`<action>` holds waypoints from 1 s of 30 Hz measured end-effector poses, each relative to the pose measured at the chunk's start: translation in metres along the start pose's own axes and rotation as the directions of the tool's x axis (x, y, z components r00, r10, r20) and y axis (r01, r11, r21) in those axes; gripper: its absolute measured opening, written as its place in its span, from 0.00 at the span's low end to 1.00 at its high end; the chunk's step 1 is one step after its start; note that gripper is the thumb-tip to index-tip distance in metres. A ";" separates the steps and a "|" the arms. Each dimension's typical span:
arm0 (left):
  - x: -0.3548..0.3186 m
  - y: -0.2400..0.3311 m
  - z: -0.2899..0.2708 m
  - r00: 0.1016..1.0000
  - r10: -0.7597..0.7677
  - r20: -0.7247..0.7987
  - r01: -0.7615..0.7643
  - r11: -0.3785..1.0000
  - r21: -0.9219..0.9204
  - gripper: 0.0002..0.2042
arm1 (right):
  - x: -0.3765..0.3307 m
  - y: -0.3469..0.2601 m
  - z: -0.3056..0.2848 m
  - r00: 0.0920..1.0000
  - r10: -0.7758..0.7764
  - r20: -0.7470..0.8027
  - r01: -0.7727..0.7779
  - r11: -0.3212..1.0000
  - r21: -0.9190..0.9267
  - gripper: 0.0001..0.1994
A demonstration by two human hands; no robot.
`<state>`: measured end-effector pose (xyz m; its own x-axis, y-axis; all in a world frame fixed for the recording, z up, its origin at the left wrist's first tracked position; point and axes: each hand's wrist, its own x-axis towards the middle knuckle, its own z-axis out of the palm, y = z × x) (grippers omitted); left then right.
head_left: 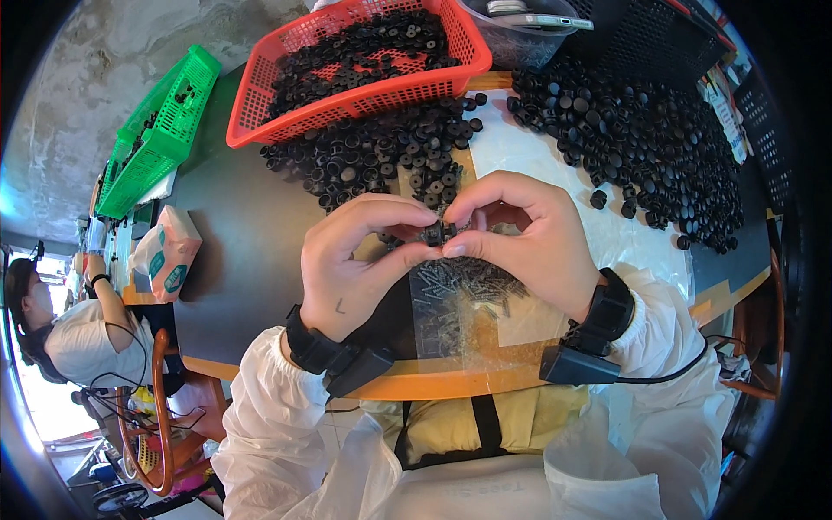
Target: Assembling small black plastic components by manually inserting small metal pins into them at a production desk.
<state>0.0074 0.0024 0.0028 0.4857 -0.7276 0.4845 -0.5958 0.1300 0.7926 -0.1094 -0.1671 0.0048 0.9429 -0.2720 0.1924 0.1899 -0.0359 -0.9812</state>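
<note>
Both hands meet over the middle of the table. Between the fingertips of my left hand (pixel 347 256) is a small round black plastic part (pixel 435 234), pinched by thumb and forefinger. My right hand (pixel 542 238) closes on the same part from the other side, thumb and forefinger together. Something thin and greyish shows by the right fingertips, too small to make out. Under and just in front of the hands lies a pile of small metal screws (pixel 472 286). Beyond the hands, loose black ring-like parts (pixel 355 156) are heaped.
A red basket (pixel 364 106) of black parts stands at the back. Black caps (pixel 641 147) are piled at the right beside a clear tub (pixel 520 43) with a phone on it. At the left are a tissue pack (pixel 176 253), a green basket (pixel 165 130) and a seated person (pixel 87 334).
</note>
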 end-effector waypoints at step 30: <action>0.003 0.006 0.000 0.989 0.146 0.002 -0.145 0.982 0.120 0.16 | -0.002 -0.003 0.004 0.990 0.123 0.064 -0.137 0.945 0.296 0.13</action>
<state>0.0055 0.0008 0.0092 0.3923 -0.7023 0.5940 -0.7321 0.1526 0.6639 -0.1111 -0.1627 0.0075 0.9747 -0.2119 0.0709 0.1315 0.2876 -0.9487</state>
